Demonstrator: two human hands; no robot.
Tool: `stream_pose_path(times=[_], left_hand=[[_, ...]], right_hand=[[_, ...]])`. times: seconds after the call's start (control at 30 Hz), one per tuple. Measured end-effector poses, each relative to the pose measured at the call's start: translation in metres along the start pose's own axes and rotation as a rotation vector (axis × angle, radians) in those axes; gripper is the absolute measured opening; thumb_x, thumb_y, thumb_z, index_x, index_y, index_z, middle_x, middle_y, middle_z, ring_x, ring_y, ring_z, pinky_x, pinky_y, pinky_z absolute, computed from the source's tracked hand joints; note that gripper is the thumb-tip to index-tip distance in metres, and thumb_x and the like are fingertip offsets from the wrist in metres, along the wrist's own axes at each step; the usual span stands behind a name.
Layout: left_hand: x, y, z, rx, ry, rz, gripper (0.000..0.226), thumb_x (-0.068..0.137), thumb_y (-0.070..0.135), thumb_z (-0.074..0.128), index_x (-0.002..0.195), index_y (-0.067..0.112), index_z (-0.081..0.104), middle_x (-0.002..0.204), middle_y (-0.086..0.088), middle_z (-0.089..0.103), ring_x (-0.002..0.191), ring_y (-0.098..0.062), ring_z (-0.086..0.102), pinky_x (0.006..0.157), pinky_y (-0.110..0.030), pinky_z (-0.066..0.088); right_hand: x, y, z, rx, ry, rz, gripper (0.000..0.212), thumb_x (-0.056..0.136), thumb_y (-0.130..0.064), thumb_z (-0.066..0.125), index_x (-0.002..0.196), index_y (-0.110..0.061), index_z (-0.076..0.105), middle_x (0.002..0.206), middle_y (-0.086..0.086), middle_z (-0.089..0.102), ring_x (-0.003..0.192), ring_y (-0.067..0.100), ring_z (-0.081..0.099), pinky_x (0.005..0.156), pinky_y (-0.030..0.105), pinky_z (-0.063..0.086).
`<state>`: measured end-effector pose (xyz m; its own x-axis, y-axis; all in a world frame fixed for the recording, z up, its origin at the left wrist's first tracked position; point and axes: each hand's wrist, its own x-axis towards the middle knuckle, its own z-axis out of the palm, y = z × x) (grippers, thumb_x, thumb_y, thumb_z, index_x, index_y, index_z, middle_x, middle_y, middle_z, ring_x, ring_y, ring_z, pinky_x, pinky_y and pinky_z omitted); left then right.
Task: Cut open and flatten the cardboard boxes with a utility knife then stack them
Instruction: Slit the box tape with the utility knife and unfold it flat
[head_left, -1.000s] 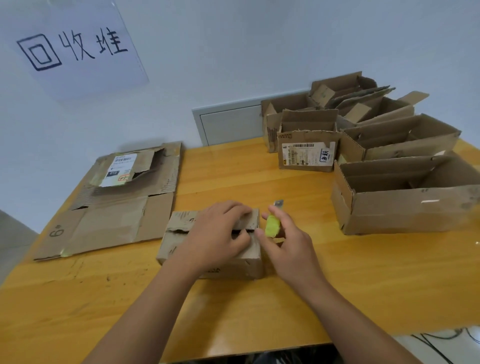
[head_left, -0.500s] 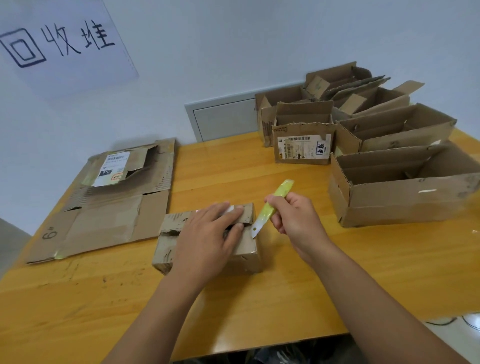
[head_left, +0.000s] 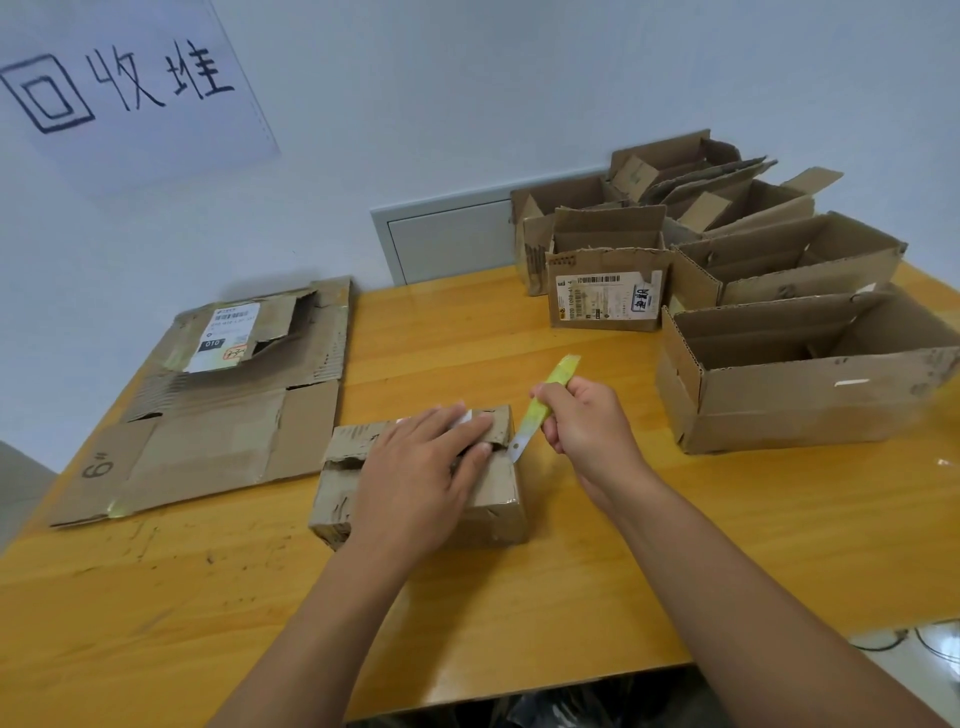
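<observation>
Your left hand (head_left: 415, 467) presses flat on the light, crushable box (head_left: 493, 499); right hand (head_left: 587, 431) grips the knife (head_left: 540, 410), blade at its 3 o'clock edge.

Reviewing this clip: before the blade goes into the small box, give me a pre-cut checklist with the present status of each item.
1. Utility knife gripped by right hand: ok.
2. Blade extended, tip at the small box right edge: ok.
3. Left hand pressing flat on the box top to steady it: ok.
4. Left fingertips clear of the blade path: not ok, they lie close to the tip.
5. Blade already in the seam: cannot tell.
6. Flattened cardboard at left ready to take the next piece: ok.
</observation>
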<state>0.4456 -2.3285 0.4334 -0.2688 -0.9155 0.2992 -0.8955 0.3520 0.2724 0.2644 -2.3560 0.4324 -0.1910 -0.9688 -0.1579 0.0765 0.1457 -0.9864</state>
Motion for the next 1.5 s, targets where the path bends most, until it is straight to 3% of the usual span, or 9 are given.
stream_pose_path(times=[0.33, 0.5, 0.8, 1.1, 1.17, 1.23, 1.3, 1.4, 1.5], left_hand=[[0.001, -0.001, 0.002, -0.005, 0.031, 0.011, 0.049, 0.095, 0.055, 0.031, 0.127, 0.038, 0.063, 0.136, 0.009, 0.060, 0.128, -0.015, 0.052, 0.103, -0.039, 0.039], [0.001, -0.001, 0.002, 0.004, 0.037, 0.018, 0.047, 0.097, 0.053, 0.031, 0.128, 0.037, 0.063, 0.136, 0.009, 0.060, 0.127, -0.015, 0.052, 0.102, -0.038, 0.038], [0.001, 0.002, 0.002, 0.075, 0.119, -0.004, 0.039, 0.102, 0.046, 0.029, 0.124, 0.029, 0.057, 0.121, 0.010, 0.062, 0.124, -0.016, 0.040, 0.102, -0.033, 0.021], [-0.003, 0.003, 0.007, -0.024, 0.488, -0.028, 0.010, 0.096, 0.032, 0.049, 0.092, 0.022, 0.050, 0.085, 0.006, 0.051, 0.081, -0.017, 0.039, 0.071, -0.037, 0.033], [-0.003, 0.002, 0.006, -0.036, 0.456, -0.013, 0.010, 0.096, 0.029, 0.051, 0.099, 0.020, 0.053, 0.093, 0.004, 0.057, 0.090, -0.021, 0.048, 0.078, -0.037, 0.039], [-0.001, 0.001, 0.005, -0.039, 0.344, -0.021, 0.025, 0.096, 0.034, 0.049, 0.113, 0.018, 0.055, 0.120, -0.001, 0.060, 0.119, -0.025, 0.050, 0.101, -0.041, 0.041], [0.002, 0.002, 0.001, -0.012, 0.158, -0.052, 0.048, 0.096, 0.050, 0.036, 0.133, 0.023, 0.049, 0.153, 0.000, 0.040, 0.146, -0.022, 0.026, 0.118, -0.040, 0.022], [0.007, 0.004, -0.005, 0.064, -0.120, -0.081, 0.076, 0.086, 0.071, 0.007, 0.151, 0.037, 0.025, 0.165, 0.008, 0.004, 0.151, -0.011, -0.004, 0.123, -0.038, -0.001], [0.011, 0.004, -0.008, 0.069, -0.222, -0.080, 0.083, 0.080, 0.075, 0.003, 0.152, 0.038, 0.020, 0.165, 0.008, 0.005, 0.151, -0.011, -0.003, 0.123, -0.040, -0.002]], right_hand=[[-0.009, 0.008, 0.003, -0.013, 0.012, -0.040, 0.022, 0.096, -0.017, 0.056, 0.082, 0.000, 0.059, 0.046, -0.003, 0.047, 0.044, 0.011, 0.039, 0.051, 0.030, 0.033], [-0.009, 0.011, 0.007, -0.014, 0.128, -0.092, 0.027, 0.099, -0.020, 0.054, 0.076, -0.007, 0.054, 0.048, -0.003, 0.052, 0.046, 0.013, 0.043, 0.050, 0.032, 0.037], [0.003, 0.007, 0.011, 0.069, 0.142, -0.030, 0.019, 0.096, -0.021, 0.058, 0.083, -0.006, 0.057, 0.049, 0.000, 0.042, 0.049, 0.015, 0.035, 0.052, 0.033, 0.029], [0.012, -0.001, 0.012, 0.167, 0.127, -0.009, 0.008, 0.091, -0.010, 0.056, 0.084, -0.008, 0.058, 0.050, -0.002, 0.028, 0.046, 0.013, 0.023, 0.044, 0.027, 0.019], [0.011, -0.001, 0.010, 0.214, 0.138, 0.001, 0.008, 0.091, -0.010, 0.055, 0.085, -0.006, 0.059, 0.051, -0.002, 0.028, 0.046, 0.012, 0.023, 0.043, 0.026, 0.019], [0.009, 0.000, 0.006, 0.278, 0.132, -0.017, 0.012, 0.093, -0.012, 0.057, 0.084, -0.004, 0.061, 0.051, -0.001, 0.029, 0.044, 0.012, 0.023, 0.042, 0.025, 0.020], [0.003, -0.001, 0.001, 0.314, 0.094, -0.087, 0.016, 0.097, -0.017, 0.059, 0.086, -0.008, 0.065, 0.048, 0.001, 0.035, 0.042, 0.011, 0.030, 0.042, 0.023, 0.025], [-0.006, -0.003, -0.007, 0.342, -0.010, -0.234, 0.015, 0.099, -0.027, 0.054, 0.104, -0.019, 0.067, 0.058, 0.003, 0.058, 0.053, 0.013, 0.051, 0.048, 0.021, 0.039], [-0.006, 0.001, -0.009, 0.140, -0.105, -0.431, 0.025, 0.096, -0.034, 0.051, 0.118, -0.028, 0.061, 0.092, 0.000, 0.074, 0.088, 0.014, 0.068, 0.069, 0.024, 0.053]])
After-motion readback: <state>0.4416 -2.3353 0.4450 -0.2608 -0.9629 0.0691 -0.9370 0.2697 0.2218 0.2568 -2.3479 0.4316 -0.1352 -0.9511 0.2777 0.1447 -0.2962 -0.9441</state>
